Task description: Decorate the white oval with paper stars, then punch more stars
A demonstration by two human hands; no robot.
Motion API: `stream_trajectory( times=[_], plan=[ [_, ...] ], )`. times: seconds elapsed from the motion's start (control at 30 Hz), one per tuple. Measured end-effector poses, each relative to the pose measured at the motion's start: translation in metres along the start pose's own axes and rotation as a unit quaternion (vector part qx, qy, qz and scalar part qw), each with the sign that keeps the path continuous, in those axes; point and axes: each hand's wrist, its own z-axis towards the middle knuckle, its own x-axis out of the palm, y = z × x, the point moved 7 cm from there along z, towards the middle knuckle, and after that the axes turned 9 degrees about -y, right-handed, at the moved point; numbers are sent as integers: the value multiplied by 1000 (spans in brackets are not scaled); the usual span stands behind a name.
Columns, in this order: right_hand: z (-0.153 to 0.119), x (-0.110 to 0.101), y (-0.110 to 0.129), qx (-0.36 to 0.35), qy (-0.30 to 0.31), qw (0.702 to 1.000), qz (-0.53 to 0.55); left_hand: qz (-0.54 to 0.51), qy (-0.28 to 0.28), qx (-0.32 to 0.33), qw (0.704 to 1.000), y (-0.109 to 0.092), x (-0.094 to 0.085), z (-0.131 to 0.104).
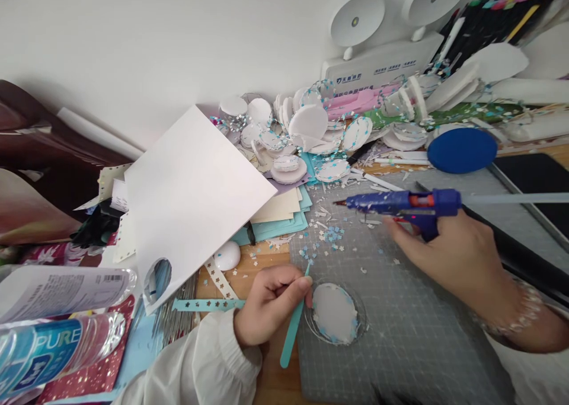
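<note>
Between the thumb and fingers of my left hand (pixel 278 301) are slim turquoise tweezers (pixel 291 337), tip pointing away from me. Just right of them, a white disc (pixel 335 313) ringed with thin wire and small blue and white bits lies flat on the grey cutting mat (pixel 400 340). My right hand (pixel 457 254) is wrapped round the grip of a blue hot glue gun (pixel 404 203). Its nozzle points left above the mat, with a clear glue stick (pixel 515 198) jutting out behind. Tiny blue and white stars (pixel 333 234) are scattered below the nozzle.
White discs with wire garlands (pixel 309 123) are heaped along the wall. A white board (pixel 195 203) with a round hole leans at left, near a water bottle (pixel 57 348). A blue oval object (pixel 462 150) and a dark-screened device (pixel 537 185) lie at right.
</note>
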Motion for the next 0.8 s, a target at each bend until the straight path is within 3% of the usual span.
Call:
stream_trajectory(
  times=[0.1, 0.37, 0.47, 0.6, 0.67, 0.73, 0.8],
  plan=[
    [5, 4, -14, 24, 6, 999, -31, -7, -1, -5, 1000, 0, -1, 1],
    [4, 23, -7, -61, 108, 991, -54, -63, -26, -36, 997, 13, -6, -2],
    [2, 13, -6, -72, 106, 983, -127, -69, -40, -51, 995, 18, -8, -3],
    [-10, -22, -2, -81, 64, 970, -221, -98, -47, -66, 992, 20, -9, -2],
    [-18, -36, 11, -105, 62, 979, -163, -113, -53, -70, 990, 20, -9, -2],
    [-22, -46, 34, -144, 67, 987, -19, -122, -67, -75, 987, 20, -10, -3],
    [-24, -54, 67, -213, 61, 969, 108, -129, -84, -86, 984, 22, -10, -3]
  ],
)
